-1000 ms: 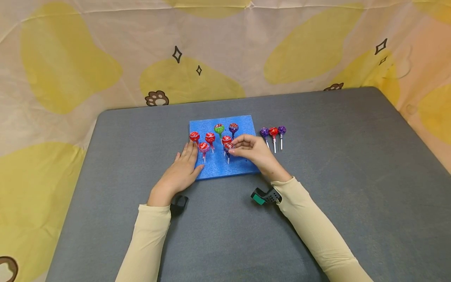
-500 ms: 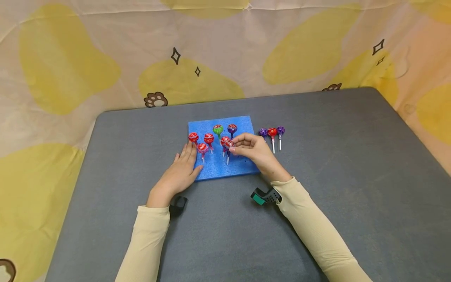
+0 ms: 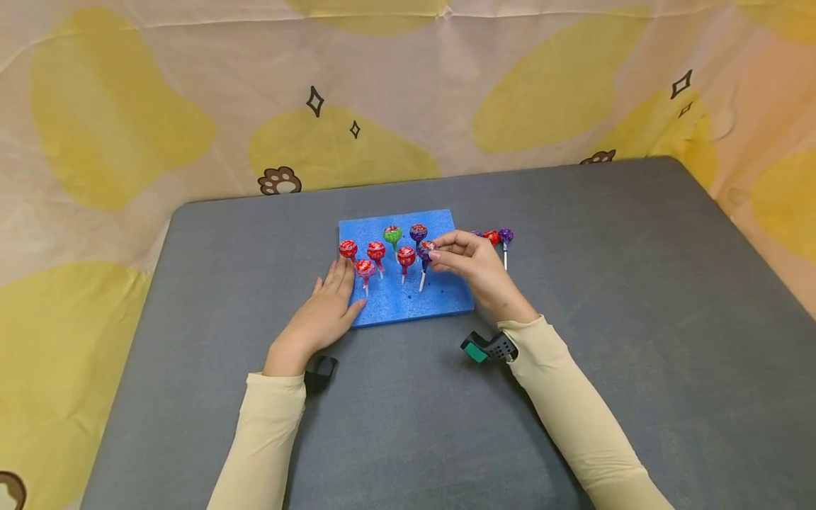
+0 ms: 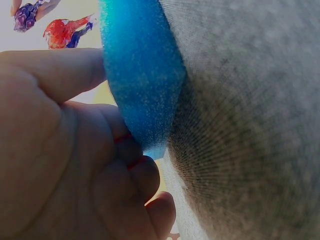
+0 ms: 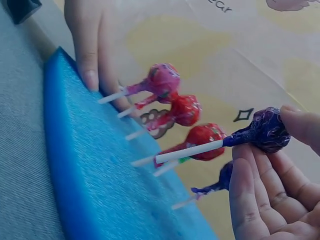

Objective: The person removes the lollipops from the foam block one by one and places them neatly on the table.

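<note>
The right hand (image 3: pixel 486 276) pinches the purple lollipop (image 5: pixel 270 131) by its round top, thumb on one side and fingers on the other, with a gap only as wide as that top. The lollipop is over the right part of the blue board (image 3: pixel 408 309). Its white stick (image 5: pixel 192 150) points down at the board and leans a little. The tip looks free, but I cannot tell how high it is. The left hand (image 3: pixel 321 310) is farther off, its fingers straight along the board's left edge, and it has no lollipop. Six lollipops (image 3: pixel 365 268) stand in the board, with a red one (image 3: pixel 405 256) just left of the stick. The board's near right part has open room, right up to its front edge. More lollipops (image 3: pixel 506 236) lie right of the board, partly behind the right hand
</note>
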A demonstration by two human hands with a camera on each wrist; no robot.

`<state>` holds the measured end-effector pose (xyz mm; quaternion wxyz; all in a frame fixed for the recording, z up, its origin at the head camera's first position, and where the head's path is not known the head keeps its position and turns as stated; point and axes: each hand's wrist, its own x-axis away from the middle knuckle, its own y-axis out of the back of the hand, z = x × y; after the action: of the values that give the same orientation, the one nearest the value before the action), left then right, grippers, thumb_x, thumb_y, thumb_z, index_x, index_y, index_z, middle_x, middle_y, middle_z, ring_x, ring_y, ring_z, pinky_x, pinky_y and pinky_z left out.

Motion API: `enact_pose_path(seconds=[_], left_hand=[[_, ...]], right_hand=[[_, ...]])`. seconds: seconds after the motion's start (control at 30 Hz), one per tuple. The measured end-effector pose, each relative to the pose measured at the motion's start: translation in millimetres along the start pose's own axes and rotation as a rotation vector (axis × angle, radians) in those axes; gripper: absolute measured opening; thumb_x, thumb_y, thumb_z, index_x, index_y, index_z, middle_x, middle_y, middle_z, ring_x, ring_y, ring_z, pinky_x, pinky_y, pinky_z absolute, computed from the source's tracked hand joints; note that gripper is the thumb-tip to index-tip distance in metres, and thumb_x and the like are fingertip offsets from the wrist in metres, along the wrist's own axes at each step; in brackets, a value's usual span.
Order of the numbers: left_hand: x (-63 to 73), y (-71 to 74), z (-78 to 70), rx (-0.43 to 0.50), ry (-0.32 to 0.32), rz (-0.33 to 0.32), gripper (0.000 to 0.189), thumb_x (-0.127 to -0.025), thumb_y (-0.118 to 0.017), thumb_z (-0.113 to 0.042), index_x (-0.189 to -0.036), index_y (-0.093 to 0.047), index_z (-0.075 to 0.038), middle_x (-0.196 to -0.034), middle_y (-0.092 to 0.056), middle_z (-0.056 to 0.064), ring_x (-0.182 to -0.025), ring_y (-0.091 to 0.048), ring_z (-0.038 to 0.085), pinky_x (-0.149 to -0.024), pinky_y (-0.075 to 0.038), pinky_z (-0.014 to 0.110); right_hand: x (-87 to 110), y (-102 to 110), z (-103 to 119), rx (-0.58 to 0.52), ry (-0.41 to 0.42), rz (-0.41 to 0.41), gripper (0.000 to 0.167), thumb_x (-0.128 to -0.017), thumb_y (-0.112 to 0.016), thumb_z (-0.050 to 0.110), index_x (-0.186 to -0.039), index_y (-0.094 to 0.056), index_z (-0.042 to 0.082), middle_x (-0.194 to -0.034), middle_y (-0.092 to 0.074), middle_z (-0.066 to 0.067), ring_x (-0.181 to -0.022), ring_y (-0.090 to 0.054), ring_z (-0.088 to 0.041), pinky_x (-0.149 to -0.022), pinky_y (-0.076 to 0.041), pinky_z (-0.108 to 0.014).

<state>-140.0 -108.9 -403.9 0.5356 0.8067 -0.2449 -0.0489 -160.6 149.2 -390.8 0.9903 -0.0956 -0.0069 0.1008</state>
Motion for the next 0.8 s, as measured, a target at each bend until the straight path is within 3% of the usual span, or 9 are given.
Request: enact_pose_path(seconds=[0.43,0.8], left_hand=[[-0.1,0.5,-0.4,0.002,0.003,0.002,0.068,-0.100,-0.043,-0.028,-0.147,-0.011,0.008,-0.155,-0.002,0.023,-0.142,0.000,0.036,-0.111,-0.007,0.054],[0.0,0.8,-1.4,0.006,0.006,0.000,0.068,-0.100,-0.043,-0.027,-0.147,-0.011,0.009,-0.155,-0.002,0.023,-0.142,0.000,0.036,-0.112,-0.007,0.053]], right_hand=[[-0.6,21.9,13.3,0.013,0.020,-0.051,0.006,-0.090,-0.059,0.000,-0.094,-0.062,0.003,-0.086,-0.068,-0.003,-0.075,-0.066,-0.017,-0.075,-0.054,-0.029],[-0.9,46.9,22.7,-0.083,0.064,-0.098,0.013,-0.090,-0.057,-0.003,-0.088,-0.066,0.007,-0.086,-0.066,-0.006,-0.072,-0.065,-0.018,-0.073,-0.055,-0.029]])
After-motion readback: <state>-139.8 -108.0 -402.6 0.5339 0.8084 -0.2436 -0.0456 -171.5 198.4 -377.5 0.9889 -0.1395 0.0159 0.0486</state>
